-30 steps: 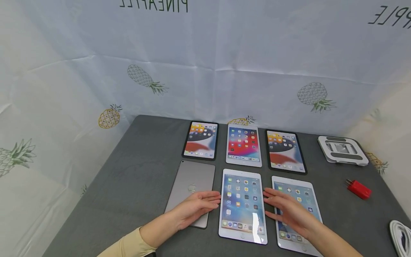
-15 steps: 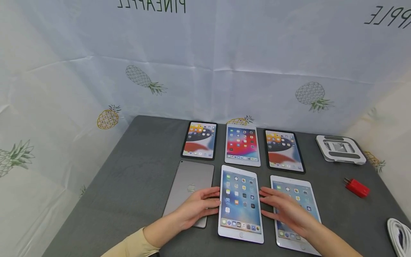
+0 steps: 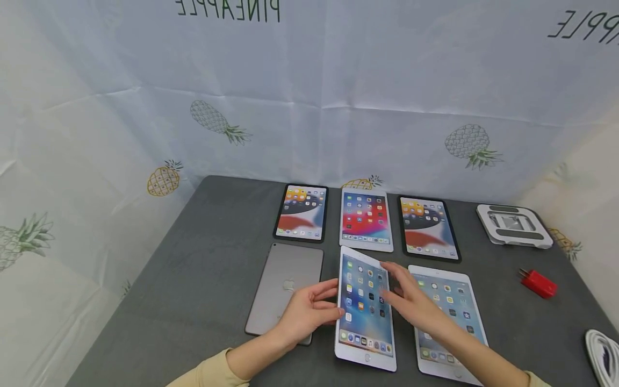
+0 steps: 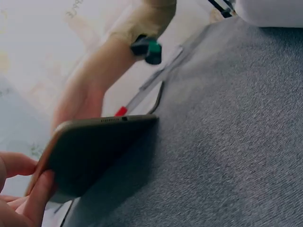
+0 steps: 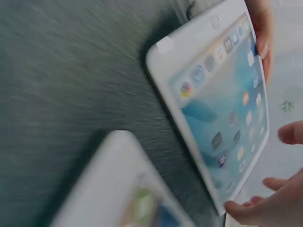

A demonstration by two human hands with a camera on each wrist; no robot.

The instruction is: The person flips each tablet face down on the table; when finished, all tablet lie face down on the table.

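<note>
A white-framed tablet (image 3: 365, 317) with a lit screen stands tilted in the head view, its left side raised. My left hand (image 3: 309, 314) pinches its left edge, thumb on the front and fingers behind. The left wrist view shows the tablet's dark underside (image 4: 94, 151) lifted off the cloth along one side. My right hand (image 3: 411, 301) is at the upper right edge, its thumb in front of the screen. In the right wrist view, a fingertip of this hand (image 5: 284, 201) meets the tablet's corner while the thumb stands apart from the glass.
A silver tablet (image 3: 290, 274) lies face down at left, and another white tablet (image 3: 459, 295) lies under my right forearm. Behind are two black-framed tablets (image 3: 301, 212) (image 3: 429, 228) and a white one (image 3: 366, 220). A folded stand (image 3: 515, 226), red charger plug (image 3: 540, 284) and white cable (image 3: 602, 357) lie rightward.
The middle tablet has gone from flat to tilted, left side up, and shifted slightly right. My left hand has taken its edge; my right hand has moved up along its right side.
</note>
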